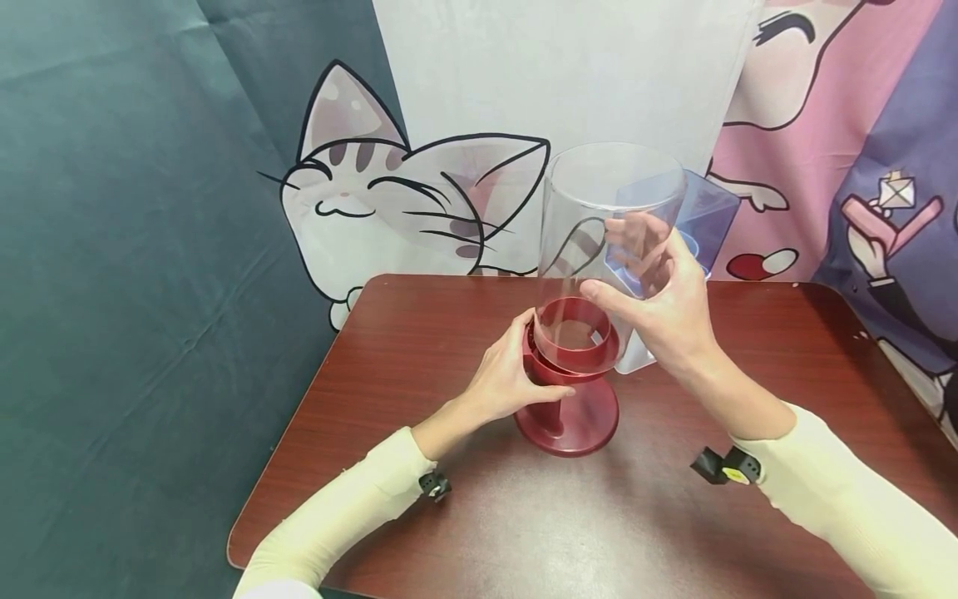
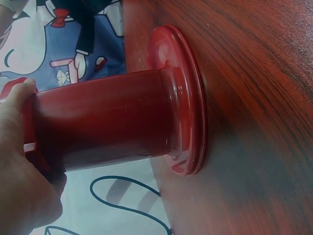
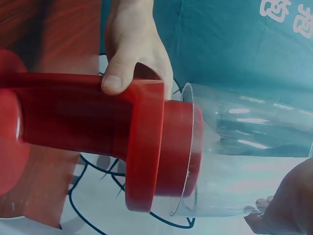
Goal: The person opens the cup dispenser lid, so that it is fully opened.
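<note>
right wrist view: clear cylinder (image 3: 239, 137) surrounds top of red stand (image 3: 143, 156).

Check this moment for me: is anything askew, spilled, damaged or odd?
Nothing looks spilled or damaged. Only the clear cylinder in the right hand stands out: it is not down against the wide ring of the red stand that the left hand grips, probably just mid-handling.
</note>
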Motion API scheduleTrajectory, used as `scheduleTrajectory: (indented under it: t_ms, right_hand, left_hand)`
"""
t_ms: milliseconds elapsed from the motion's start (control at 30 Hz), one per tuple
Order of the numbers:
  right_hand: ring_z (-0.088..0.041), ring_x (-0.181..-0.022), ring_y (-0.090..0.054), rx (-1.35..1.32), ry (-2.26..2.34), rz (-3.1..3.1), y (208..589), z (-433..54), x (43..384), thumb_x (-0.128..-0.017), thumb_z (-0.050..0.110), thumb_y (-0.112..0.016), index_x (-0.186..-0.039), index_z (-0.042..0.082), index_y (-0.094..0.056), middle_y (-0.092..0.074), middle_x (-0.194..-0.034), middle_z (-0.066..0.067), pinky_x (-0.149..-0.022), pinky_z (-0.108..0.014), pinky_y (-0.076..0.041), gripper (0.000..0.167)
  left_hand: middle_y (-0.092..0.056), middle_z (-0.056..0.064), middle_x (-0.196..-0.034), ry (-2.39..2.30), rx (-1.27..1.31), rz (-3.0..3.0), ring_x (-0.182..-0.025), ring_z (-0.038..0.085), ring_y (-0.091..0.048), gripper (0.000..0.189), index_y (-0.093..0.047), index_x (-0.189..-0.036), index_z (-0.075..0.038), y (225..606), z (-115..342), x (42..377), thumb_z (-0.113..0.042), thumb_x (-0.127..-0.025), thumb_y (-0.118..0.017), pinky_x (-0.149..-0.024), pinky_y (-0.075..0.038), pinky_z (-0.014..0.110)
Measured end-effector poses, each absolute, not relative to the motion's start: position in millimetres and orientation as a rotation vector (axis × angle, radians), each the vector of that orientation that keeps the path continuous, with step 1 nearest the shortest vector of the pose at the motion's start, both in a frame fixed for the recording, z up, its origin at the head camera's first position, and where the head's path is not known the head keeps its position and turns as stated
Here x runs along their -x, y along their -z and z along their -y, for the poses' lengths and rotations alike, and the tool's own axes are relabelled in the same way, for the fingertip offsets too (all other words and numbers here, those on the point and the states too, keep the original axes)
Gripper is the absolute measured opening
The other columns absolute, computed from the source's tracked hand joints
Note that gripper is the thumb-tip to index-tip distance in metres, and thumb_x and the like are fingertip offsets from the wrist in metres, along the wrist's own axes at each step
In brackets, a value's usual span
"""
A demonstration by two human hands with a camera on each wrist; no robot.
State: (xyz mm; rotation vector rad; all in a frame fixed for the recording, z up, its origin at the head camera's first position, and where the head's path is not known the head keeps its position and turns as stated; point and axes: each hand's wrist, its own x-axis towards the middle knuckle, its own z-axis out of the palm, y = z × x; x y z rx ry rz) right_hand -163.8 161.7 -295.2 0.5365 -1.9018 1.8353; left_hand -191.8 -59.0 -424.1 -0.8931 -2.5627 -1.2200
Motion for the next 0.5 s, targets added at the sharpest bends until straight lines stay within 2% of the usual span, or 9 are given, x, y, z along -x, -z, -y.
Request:
scheduleTrajectory:
  t_ms: [167, 267, 500]
  right_hand:
    - [-0.027, -0.132, -0.059, -0.577, -1.924, 1.802, 293.0, -162.8, 163.0, -0.08, -0.004, -0.089, -0.134, 0.003, -0.06, -0.066, -0.138, -0.013, -0.114, -0.035, -0.048, 0.062]
    - [-0.029, -0.133, -0.058, -0.58, -1.95, 1.779, 291.6, -164.3, 161.6, -0.081, -0.004, -0.088, -0.138, 0.003, -0.059, -0.065, -0.139, -0.015, -0.115, -0.035, -0.047, 0.065]
    - [-0.029, -0.135, -0.058, -0.558, -1.986, 1.718, 286.9, -168.8, 158.8, -0.08, -0.011, -0.085, -0.141, 0.001, -0.057, -0.066, -0.138, -0.017, -0.117, -0.038, -0.045, 0.068]
  left_hand:
    - [-0.056, 0.007, -0.147, 1.218, 0.897, 2.561, -0.128, 0.019, -0.06, 0.115, -0.03, -0.16, -0.011, 424.0, 58.6, 191.5, -0.044, -0.073, -0.098, -0.107, -0.054, 0.039]
    - [-0.056, 0.005, -0.147, 1.227, 0.904, 2.554, -0.127, 0.018, -0.06, 0.114, -0.031, -0.16, -0.012, 424.2, 58.5, 191.5, -0.043, -0.074, -0.098, -0.106, -0.054, 0.038]
    - [-0.057, 0.004, -0.144, 1.242, 0.939, 2.506, -0.114, 0.014, -0.063, 0.114, -0.031, -0.16, -0.015, 424.9, 58.9, 193.5, -0.04, -0.072, -0.1, -0.097, -0.057, 0.029]
